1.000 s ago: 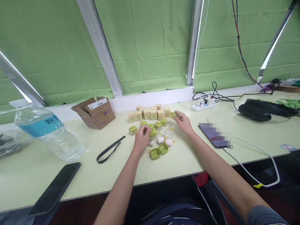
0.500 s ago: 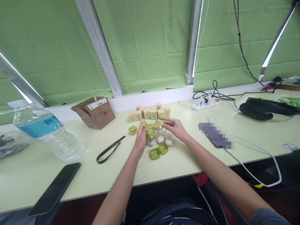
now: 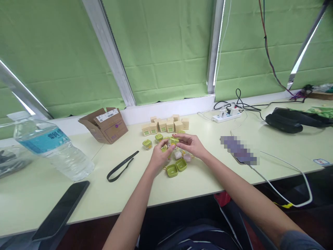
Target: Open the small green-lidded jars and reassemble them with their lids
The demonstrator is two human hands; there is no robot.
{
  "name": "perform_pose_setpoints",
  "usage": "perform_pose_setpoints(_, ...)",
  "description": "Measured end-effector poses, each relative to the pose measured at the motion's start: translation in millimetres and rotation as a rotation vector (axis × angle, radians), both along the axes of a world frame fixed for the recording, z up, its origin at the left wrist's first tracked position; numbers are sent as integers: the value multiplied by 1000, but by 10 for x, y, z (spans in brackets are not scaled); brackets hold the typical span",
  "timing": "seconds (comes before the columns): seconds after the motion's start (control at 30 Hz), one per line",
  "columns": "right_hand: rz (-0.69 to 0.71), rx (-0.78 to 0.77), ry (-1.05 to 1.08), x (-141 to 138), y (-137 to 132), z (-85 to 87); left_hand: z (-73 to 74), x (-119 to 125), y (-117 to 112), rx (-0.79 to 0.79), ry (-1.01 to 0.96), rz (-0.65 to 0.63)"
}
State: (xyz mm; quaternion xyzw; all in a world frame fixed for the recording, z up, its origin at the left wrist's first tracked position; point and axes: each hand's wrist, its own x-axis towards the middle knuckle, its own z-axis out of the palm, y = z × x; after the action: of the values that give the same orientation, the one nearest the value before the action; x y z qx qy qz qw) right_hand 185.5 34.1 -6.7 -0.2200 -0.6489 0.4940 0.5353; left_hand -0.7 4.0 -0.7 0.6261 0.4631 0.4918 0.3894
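My left hand (image 3: 159, 156) and my right hand (image 3: 191, 144) meet over a group of small items on the table. Between their fingertips is a small clear container with a green lid (image 3: 173, 140), and both hands are closed on it. A green piece (image 3: 164, 148) shows partly behind my left fingers; whether that hand also holds it I cannot tell. Similar green-lidded containers (image 3: 147, 144) sit to the left. An open green case with two square halves (image 3: 177, 167) lies nearer to me. Pale wrapped pieces (image 3: 186, 157) lie under my right hand.
Several small beige boxes (image 3: 162, 126) stand at the back. Left are a cardboard box (image 3: 109, 126), a black strap (image 3: 121, 166), a tilted water bottle (image 3: 52, 149) and a dark phone (image 3: 62, 210). Right are a phone on a cable (image 3: 239, 151), a power strip (image 3: 226, 117) and a black case (image 3: 284, 121).
My right hand has brought the green-lidded container left and toward me. My left hand has turned in to meet it, and its fingers now cover most of the green piece seen there before.
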Motion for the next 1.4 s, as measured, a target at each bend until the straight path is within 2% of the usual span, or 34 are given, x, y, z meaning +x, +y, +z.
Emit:
perform_pose_setpoints(0.23,-107,48,-43,28,13,19,18,-5,-29,125,114,17)
perform_pose_setpoints(0.57,-172,-21,-38,30,41,9,-49,-35,16,166,247,1)
perform_pose_setpoints(1.0,-202,-43,-15,36,11,56,-10,-16,-26,150,202,-17)
perform_pose_setpoints(1.4,-314,9,95,153,83,70,11,-13,-42,153,161,-21)
